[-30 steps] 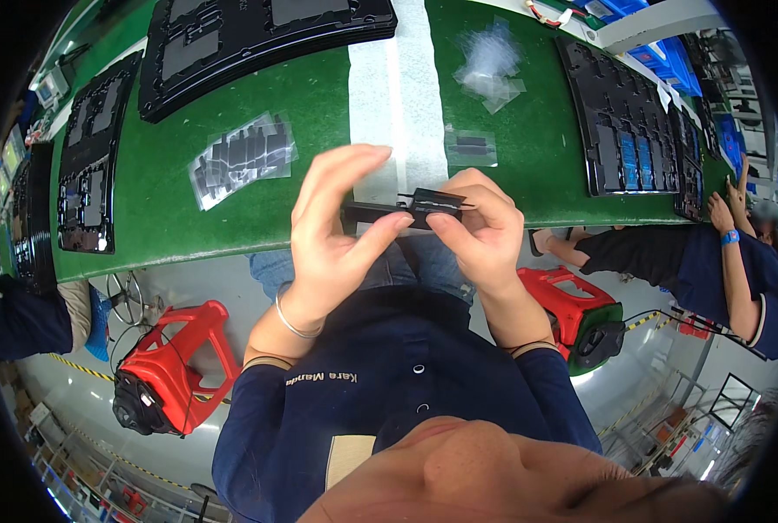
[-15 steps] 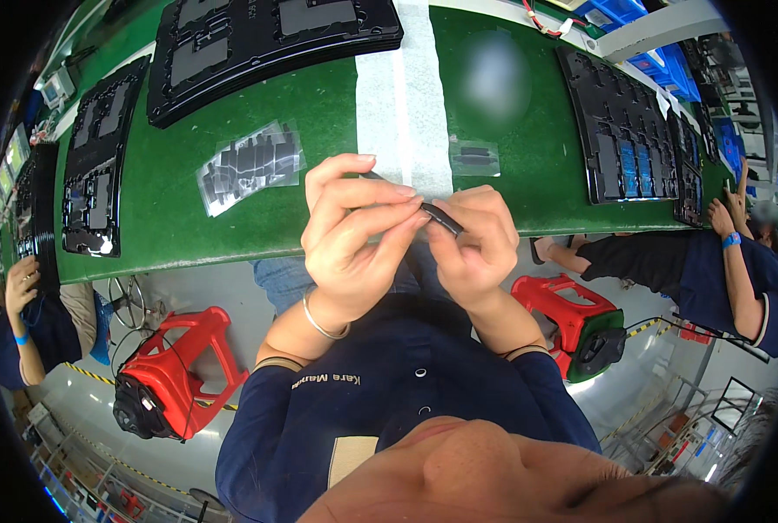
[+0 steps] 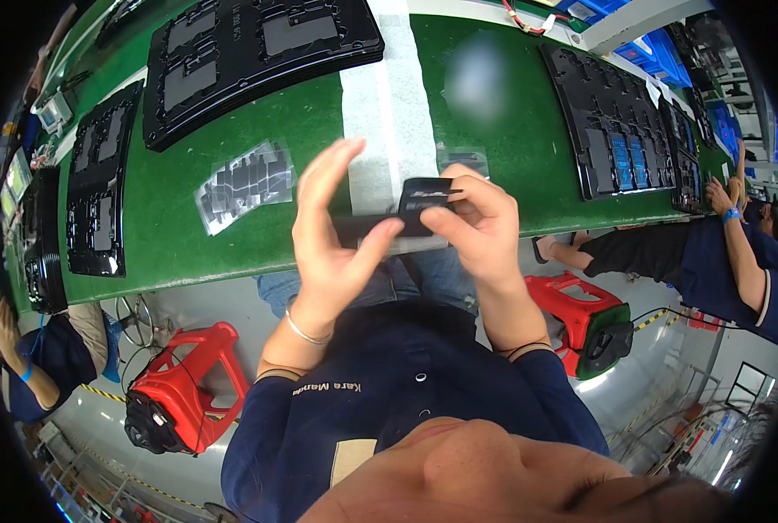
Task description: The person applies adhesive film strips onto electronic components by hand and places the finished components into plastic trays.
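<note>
Between my hands, above the bench's near edge, is a thin black flat piece [image 3: 424,199] with pale print on its face. My right hand [image 3: 485,222] pinches its right end, the thumb on the near side and the fingers behind. My left hand [image 3: 326,231] is open, with fingers stretched up and thumb apart. A dark, motion-blurred strip [image 3: 354,228] runs from the piece towards the left palm. Whether the left thumb touches it, I cannot tell. Left of my hands lies a clear sheet with several dark strips [image 3: 245,185]. Behind my right hand is a smaller clear sheet [image 3: 461,160], partly hidden.
A white cloth strip [image 3: 380,96] crosses the green bench [image 3: 528,148]. Stacked black trays [image 3: 258,61] stand far left, a tray [image 3: 101,183] nearer left, another [image 3: 611,131] at right. Red stools [image 3: 189,375] flank me. Other people are at both sides.
The black piece has turned from edge-on to show its printed face. My left hand has let go of its pinch and spread its fingers. My right hand still grips the piece.
</note>
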Demonstrator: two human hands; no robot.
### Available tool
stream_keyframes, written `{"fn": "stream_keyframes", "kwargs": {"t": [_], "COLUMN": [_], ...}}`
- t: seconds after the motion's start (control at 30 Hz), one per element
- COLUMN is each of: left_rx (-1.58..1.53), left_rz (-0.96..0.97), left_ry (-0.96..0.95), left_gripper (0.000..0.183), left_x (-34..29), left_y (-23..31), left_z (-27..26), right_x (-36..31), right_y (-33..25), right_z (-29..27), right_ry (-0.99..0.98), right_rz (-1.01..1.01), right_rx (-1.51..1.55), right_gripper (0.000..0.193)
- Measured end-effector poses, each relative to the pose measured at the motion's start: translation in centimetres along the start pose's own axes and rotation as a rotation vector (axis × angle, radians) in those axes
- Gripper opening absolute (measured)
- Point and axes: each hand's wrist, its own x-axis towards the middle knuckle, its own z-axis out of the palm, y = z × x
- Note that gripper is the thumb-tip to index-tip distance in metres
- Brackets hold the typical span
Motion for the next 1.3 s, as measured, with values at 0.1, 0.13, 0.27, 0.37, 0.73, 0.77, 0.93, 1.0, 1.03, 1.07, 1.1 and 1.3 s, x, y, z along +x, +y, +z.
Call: {"fn": "stream_keyframes", "kwargs": {"t": [0.1,0.13,0.27,0.37,0.73,0.77,0.93,1.0,1.03,1.07,1.1,1.3], "left_rx": [-0.904,-0.9,-0.831,-0.83,-0.566,-0.567,-0.195,0.079,0.071,0.064,0.064,-0.572], "left_rz": [-0.428,-0.43,-0.486,-0.449,-0.243,-0.242,-0.064,0.102,0.114,0.124,0.122,-0.296], "left_ry": [-0.159,-0.161,-0.086,-0.085,-0.061,-0.061,-0.041,-0.038,-0.023,-0.008,-0.006,0.019], "left_gripper": [0.058,0.058,0.055,0.054,0.047,0.047,0.045,0.047,0.047,0.048,0.048,0.052], "left_x": [-0.9,-1.2,-2.1,-2.3,-3.0,-3.0,-3.0,-3.1,-3.0,-3.0,-3.0,-3.5], "left_y": [1.0,1.0,1.1,1.1,0.4,0.5,1.3,1.6,1.4,1.3,1.3,0.4], "left_z": [-0.1,-0.1,0.1,0.1,0.5,0.6,1.6,1.8,1.9,1.9,1.8,0.9], "right_x": [-0.2,-0.3,-0.5,0.6,0.1,0.1,-0.3,-0.7,-0.9,-1.0,-0.8,1.4], "right_y": [0.3,0.1,-0.1,-0.5,-0.4,-0.5,0.1,-0.1,-0.5,-0.8,-0.9,-0.9], "right_z": [0.0,0.2,0.3,0.3,0.8,0.8,1.5,1.8,2.0,2.1,1.9,-1.3], "right_ry": [-0.228,-0.226,-0.048,-0.035,0.026,0.025,0.198,0.193,0.172,0.151,0.148,-0.166], "right_rz": [0.15,0.151,0.157,-0.016,-0.044,-0.045,-0.503,-0.635,-0.623,-0.61,-0.61,-0.101], "right_rx": [0.273,0.277,0.142,0.217,0.171,0.171,-0.351,-0.534,-0.58,-0.624,-0.624,0.128], "right_gripper": [0.02,0.02,0.033,0.028,0.015,0.015,0.025,0.039,0.041,0.045,0.045,0.018]}}
